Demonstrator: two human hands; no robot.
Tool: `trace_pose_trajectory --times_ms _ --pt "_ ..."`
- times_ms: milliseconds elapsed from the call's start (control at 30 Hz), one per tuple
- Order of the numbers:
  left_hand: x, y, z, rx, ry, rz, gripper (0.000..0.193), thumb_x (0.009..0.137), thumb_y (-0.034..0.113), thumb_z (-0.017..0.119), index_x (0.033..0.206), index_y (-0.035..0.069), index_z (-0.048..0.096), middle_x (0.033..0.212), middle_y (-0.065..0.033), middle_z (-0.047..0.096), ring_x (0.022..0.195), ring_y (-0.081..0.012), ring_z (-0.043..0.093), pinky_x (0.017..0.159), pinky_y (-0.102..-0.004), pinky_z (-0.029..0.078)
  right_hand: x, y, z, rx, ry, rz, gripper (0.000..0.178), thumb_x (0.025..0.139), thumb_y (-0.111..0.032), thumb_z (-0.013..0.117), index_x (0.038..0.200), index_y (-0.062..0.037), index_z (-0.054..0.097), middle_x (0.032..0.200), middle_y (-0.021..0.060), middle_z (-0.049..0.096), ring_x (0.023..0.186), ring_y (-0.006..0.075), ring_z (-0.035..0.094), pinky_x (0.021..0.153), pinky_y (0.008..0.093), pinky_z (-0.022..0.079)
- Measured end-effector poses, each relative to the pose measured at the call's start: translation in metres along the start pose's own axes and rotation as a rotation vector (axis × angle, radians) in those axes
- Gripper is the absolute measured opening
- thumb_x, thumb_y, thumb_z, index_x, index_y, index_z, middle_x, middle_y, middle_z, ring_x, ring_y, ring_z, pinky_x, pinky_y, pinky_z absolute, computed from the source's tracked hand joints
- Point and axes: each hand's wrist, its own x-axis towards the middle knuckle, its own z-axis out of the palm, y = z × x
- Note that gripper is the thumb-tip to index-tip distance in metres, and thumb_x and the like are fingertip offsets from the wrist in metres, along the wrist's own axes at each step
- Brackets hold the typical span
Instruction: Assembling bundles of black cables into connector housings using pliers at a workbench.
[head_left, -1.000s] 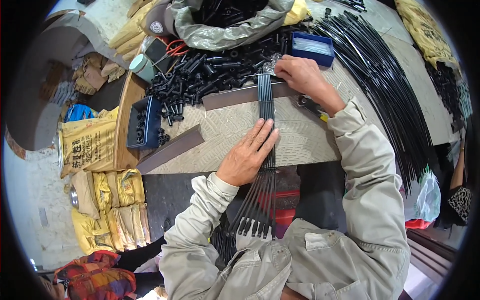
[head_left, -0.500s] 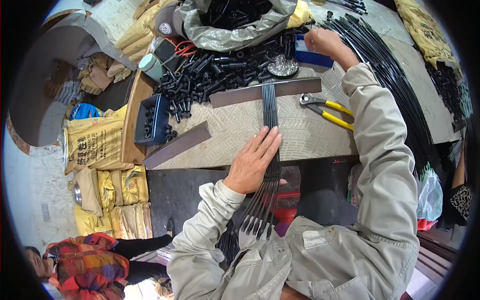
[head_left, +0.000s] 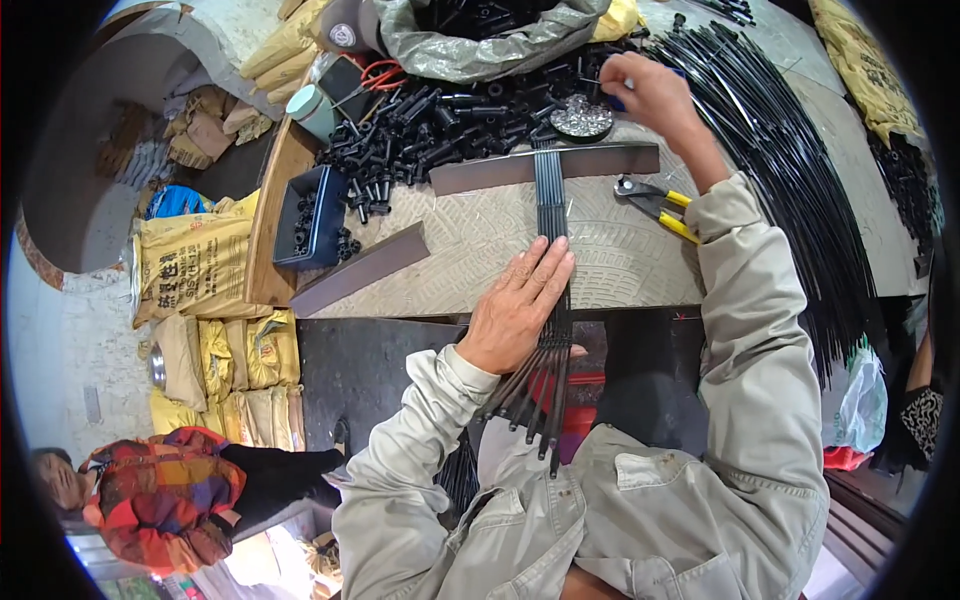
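Worktop (head_left: 640, 260): left hand (head_left: 520, 310) stays flat, open, pressing rods (head_left: 550, 200); right hand (head_left: 645, 90) has withdrawn slightly, fingers pinched, contents unclear.

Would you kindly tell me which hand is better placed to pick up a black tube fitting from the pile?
Right. The right hand is stretched out over the pile of black fittings, while the left hand lies flat on the bundle of black rods, far from the pile.

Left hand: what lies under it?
Under the left hand lies a bundle of black rods running up to the flat metal bar. The stretch beneath the palm is covered.
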Motion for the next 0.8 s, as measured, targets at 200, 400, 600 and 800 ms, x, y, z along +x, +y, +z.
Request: trace_pose_trajectory --times_ms 200,400,600,800 --pt "-0.005 -0.002 0.0 0.005 -0.001 -0.003 0.089 0.068 0.056 0.063 0.129 -0.003 0.036 0.137 -0.0177 0.034 0.127 -0.037 0.031 0.1 -0.0433 0.033 -0.022 -0.038 0.016 0.185 -0.279 -0.16 0.012 0.075 -0.009 0.057 0.084 -0.0123 0.065 0.081 0.0061 0.064 0.077 0.026 0.062 0.064 0.0358 0.048" --pt "0.0 0.0 -0.004 -0.004 -0.012 -0.012 0.089 0.068 0.056 0.063 0.129 -0.003 0.037 0.136 -0.0178 0.035 0.126 -0.0363 0.032 0.1 -0.0424 0.033 -0.025 -0.037 0.014 0.092 -0.292 -0.1 0.013 0.074 -0.009 0.058 0.082 -0.0142 0.067 0.079 0.0078 0.064 0.075 0.028 0.062 0.062 0.0383 0.047" --pt "-0.001 -0.001 -0.001 -0.004 -0.005 -0.016 0.089 0.068 0.056 0.063 0.129 -0.003 0.037 0.135 -0.0183 0.036 0.126 -0.0365 0.033 0.1 -0.0426 0.033 -0.027 -0.039 0.018 0.042 -0.265 -0.107 0.013 0.074 -0.009 0.057 0.08 -0.0148 0.068 0.075 0.0093 0.063 0.071 0.0288 0.062 0.059 0.0381 0.047" --pt "-0.001 -0.001 0.001 0.008 -0.013 -0.008 0.089 0.068 0.056 0.063 0.129 -0.003 0.037 0.135 -0.0188 0.036 0.126 -0.037 0.033 0.1 -0.043 0.032 -0.027 -0.038 0.021 0.054 -0.25 -0.127 0.012 0.077 -0.011 0.057 0.081 -0.0145 0.068 0.075 0.0096 0.063 0.071 0.0284 0.062 0.059 0.0385 0.047"
